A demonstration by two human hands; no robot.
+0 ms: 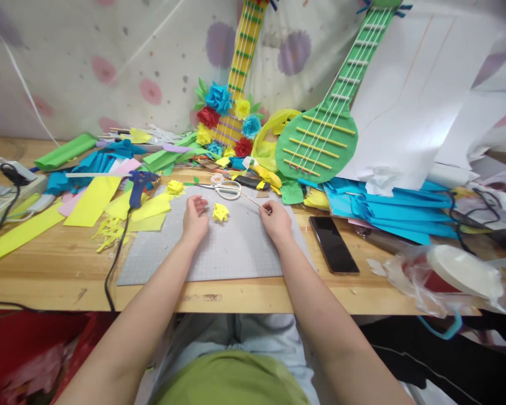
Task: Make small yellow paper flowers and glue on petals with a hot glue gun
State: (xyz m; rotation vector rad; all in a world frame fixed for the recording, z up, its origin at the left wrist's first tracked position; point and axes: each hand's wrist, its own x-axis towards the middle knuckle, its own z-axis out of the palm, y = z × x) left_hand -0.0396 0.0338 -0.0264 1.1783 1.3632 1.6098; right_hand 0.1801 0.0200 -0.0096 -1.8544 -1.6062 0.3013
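A small yellow paper flower (220, 212) lies on the grey cutting mat (227, 253), between my two hands. My left hand (195, 216) rests on the mat just left of the flower, fingers loosely curled and holding nothing. My right hand (275, 219) sits to the flower's right and pinches the near end of a thin wooden stick (251, 199), which runs up and to the left toward the white-handled scissors (223, 188). A second yellow paper flower (175, 187) lies at the mat's far left corner.
A blue glue gun (138, 185) with a black cord lies left of the mat among yellow and green paper strips (91, 201). A black phone (334, 244) lies to the right, near blue paper sheets (388, 205). Two paper guitars (320, 135) lean against the wall. A bagged tape roll (459, 273) sits at far right.
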